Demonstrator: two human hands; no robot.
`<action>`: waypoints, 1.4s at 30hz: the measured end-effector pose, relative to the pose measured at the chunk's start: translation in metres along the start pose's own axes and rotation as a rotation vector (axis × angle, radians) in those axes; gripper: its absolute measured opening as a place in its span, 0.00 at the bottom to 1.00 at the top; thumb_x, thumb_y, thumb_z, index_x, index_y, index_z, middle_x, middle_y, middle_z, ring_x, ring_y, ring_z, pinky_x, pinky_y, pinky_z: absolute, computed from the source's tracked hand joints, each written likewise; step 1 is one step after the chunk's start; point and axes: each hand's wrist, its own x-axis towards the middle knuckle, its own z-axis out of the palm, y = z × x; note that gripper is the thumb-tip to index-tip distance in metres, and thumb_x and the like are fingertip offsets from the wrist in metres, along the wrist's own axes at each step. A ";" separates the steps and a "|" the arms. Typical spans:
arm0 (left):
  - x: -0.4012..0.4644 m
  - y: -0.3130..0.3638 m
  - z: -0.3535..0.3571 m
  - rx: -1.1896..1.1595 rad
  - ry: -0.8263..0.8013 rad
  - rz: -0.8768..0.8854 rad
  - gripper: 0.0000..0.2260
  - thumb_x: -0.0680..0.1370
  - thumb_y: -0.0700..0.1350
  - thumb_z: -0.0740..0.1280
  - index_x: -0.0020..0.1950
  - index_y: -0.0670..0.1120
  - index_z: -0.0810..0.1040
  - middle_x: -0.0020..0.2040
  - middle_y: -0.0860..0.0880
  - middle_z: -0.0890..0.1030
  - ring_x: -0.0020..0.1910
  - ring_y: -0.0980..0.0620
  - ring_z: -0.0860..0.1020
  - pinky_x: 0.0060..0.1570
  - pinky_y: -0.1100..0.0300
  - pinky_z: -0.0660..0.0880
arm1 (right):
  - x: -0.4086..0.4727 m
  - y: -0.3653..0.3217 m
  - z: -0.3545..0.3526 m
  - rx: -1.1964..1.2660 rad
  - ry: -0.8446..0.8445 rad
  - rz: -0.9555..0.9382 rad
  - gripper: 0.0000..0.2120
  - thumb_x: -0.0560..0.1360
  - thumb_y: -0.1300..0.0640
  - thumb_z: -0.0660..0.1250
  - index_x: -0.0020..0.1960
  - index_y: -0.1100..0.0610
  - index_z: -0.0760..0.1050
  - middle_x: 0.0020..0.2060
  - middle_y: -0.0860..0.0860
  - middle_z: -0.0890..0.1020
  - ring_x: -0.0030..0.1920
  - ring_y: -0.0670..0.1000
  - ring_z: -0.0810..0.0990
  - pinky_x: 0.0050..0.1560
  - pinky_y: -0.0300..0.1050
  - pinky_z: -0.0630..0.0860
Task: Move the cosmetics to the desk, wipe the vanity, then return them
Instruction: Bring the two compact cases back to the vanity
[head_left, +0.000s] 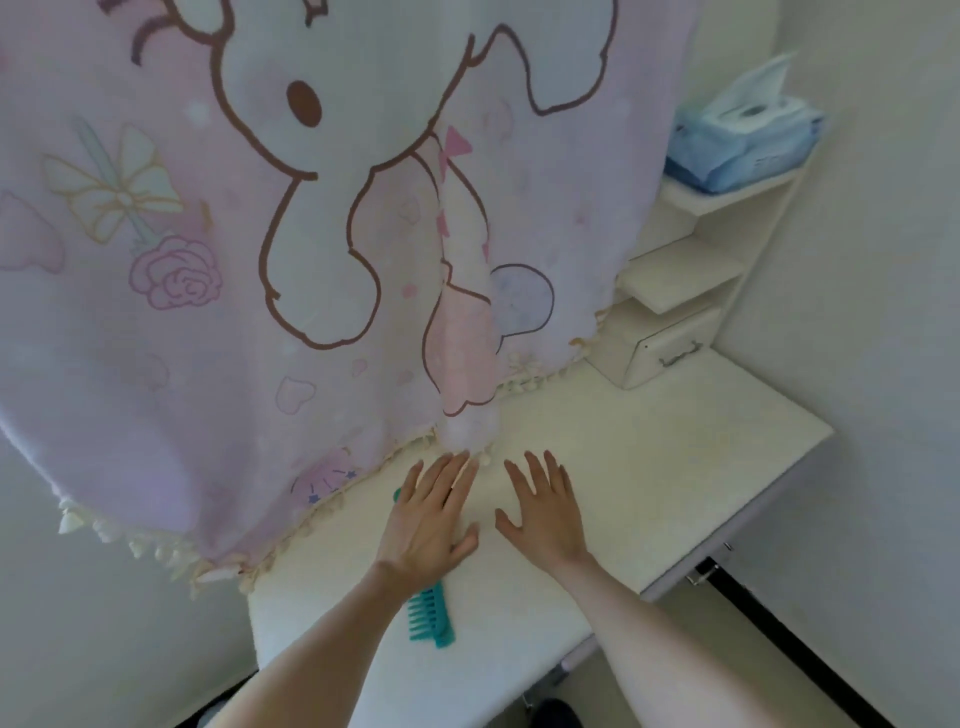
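Note:
The white vanity top fills the lower middle of the head view. My left hand lies flat over it with straight, spread fingers, covering the middle of a teal comb whose toothed end shows below my wrist. My right hand lies beside it, palm down, fingers spread, holding nothing. My left fingertips reach the fringed lower edge of a pink cartoon-print curtain that hangs over the back of the vanity. No cosmetics are visible on the top.
At the back right, white stepped shelves with a small drawer stand on the vanity. A blue tissue pack sits on the top shelf. White walls close in on both sides; the vanity's front edge runs diagonally at the right.

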 end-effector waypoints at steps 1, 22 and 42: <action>0.009 0.005 -0.004 0.012 -0.002 0.033 0.30 0.72 0.57 0.57 0.72 0.44 0.64 0.70 0.44 0.70 0.68 0.44 0.68 0.67 0.48 0.55 | -0.007 0.002 -0.009 0.002 0.026 0.047 0.30 0.69 0.40 0.56 0.65 0.55 0.73 0.62 0.60 0.76 0.64 0.64 0.72 0.62 0.62 0.67; 0.124 0.513 -0.054 -0.039 0.217 0.943 0.32 0.72 0.61 0.33 0.74 0.49 0.37 0.76 0.47 0.44 0.75 0.46 0.47 0.69 0.43 0.38 | -0.360 0.280 -0.245 -0.299 0.632 1.097 0.31 0.72 0.41 0.52 0.70 0.55 0.67 0.70 0.60 0.67 0.72 0.64 0.59 0.70 0.60 0.51; -0.005 0.978 -0.048 -0.499 0.108 1.898 0.27 0.73 0.56 0.62 0.68 0.42 0.71 0.66 0.40 0.73 0.65 0.40 0.71 0.62 0.39 0.65 | -0.722 0.415 -0.274 -0.549 0.725 2.071 0.27 0.70 0.46 0.66 0.66 0.56 0.71 0.66 0.61 0.71 0.69 0.65 0.65 0.68 0.62 0.58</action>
